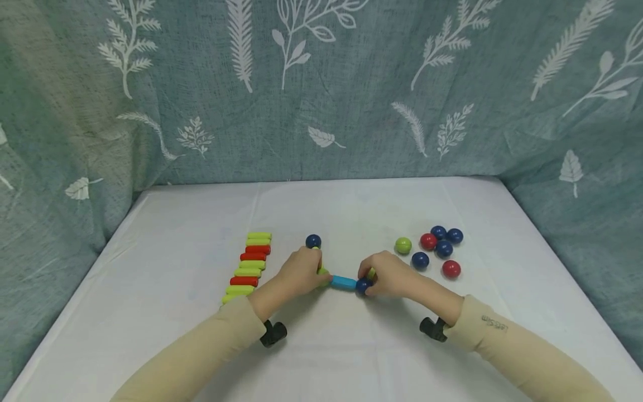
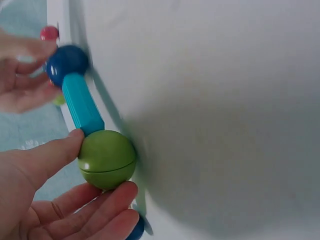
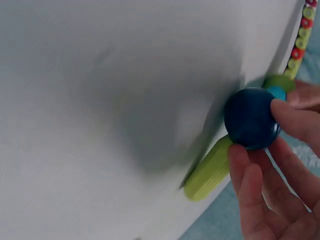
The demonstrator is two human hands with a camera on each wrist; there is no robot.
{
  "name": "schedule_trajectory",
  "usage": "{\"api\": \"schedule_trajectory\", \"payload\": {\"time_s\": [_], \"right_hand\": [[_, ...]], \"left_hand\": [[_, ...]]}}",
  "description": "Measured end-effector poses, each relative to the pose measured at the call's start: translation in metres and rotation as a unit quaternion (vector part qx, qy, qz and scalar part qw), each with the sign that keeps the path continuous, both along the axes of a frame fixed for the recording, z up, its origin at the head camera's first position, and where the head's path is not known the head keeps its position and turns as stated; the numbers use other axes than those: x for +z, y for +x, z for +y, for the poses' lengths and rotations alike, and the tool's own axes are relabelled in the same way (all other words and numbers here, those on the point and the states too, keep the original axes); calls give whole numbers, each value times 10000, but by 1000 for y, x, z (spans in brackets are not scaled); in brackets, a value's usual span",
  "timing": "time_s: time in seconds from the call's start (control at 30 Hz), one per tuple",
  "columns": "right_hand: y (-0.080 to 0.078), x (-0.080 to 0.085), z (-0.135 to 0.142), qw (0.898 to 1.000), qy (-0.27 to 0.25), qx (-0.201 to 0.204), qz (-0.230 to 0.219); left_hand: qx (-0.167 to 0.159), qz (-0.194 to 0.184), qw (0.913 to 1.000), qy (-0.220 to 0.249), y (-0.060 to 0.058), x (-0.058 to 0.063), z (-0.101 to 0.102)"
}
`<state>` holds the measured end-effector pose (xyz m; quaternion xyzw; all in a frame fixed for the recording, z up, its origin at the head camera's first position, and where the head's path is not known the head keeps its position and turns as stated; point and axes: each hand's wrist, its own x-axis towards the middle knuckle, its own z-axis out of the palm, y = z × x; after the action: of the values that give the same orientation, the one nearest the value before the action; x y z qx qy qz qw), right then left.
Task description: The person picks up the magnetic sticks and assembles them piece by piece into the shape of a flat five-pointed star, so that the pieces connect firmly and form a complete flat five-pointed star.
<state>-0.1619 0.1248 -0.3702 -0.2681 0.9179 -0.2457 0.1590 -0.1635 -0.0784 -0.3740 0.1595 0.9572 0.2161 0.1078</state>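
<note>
A light-blue rod [image 1: 344,283] joins a green ball [image 2: 107,159] at one end to a navy ball [image 3: 250,117] at the other. Fingers and thumb of my left hand [image 1: 300,270] pinch the green ball. My right hand [image 1: 390,273] grips the navy ball between thumb and fingers. From beside that navy ball a lime-green rod [image 3: 207,172] sticks out, partly covered by the right hand in the head view. Beyond the left hand sits another navy ball [image 1: 313,241], with a bit of lime green between it and the fingers.
Lime and red rods [image 1: 253,264] lie in a column to the left. On the right are several loose balls: a green ball [image 1: 403,245], red balls [image 1: 451,269] and navy balls [image 1: 420,261]. A white cloth [image 1: 321,357] covers the table, and a leaf-patterned curtain [image 1: 351,111] hangs behind.
</note>
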Motion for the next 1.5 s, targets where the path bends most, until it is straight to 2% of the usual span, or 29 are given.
{"api": "schedule_trajectory", "payload": {"time_s": [0.17, 0.3, 0.4, 0.5, 0.6, 0.7, 0.87, 1.03, 1.3, 1.5], "right_hand": [[-7, 0, 9, 9999, -77, -117, -70], [-15, -3, 16, 9995, -163, 237, 119], [-18, -5, 19, 9985, -222, 460, 218], [-18, -6, 20, 9982, -283, 476, 230], [-18, -7, 21, 9983, -315, 442, 231], [-17, -7, 20, 9983, -322, 396, 270], [-14, -8, 20, 9980, -288, 378, 418], [-12, -10, 20, 9980, -292, 363, 423], [-12, -12, 19, 9979, -248, 311, 506], [-11, -11, 21, 9979, -263, 304, 505]], "left_hand": [[-85, 77, 9999, 33, 8, 1, 5], [-49, -4, 10000, 56, 11, 2, 5], [30, -117, 9998, -142, 9, 8, 0], [97, -59, 9987, -503, -2, 21, -18], [212, 153, 9964, -802, -20, 35, -44], [412, 275, 9945, -922, -40, 41, -75], [650, -57, 9922, -1061, -60, 33, -109], [667, -502, 9894, -1188, -68, 20, -118], [546, -228, 9891, -1349, -70, 6, -120], [380, 284, 9908, -1266, -76, 8, -115]]}}
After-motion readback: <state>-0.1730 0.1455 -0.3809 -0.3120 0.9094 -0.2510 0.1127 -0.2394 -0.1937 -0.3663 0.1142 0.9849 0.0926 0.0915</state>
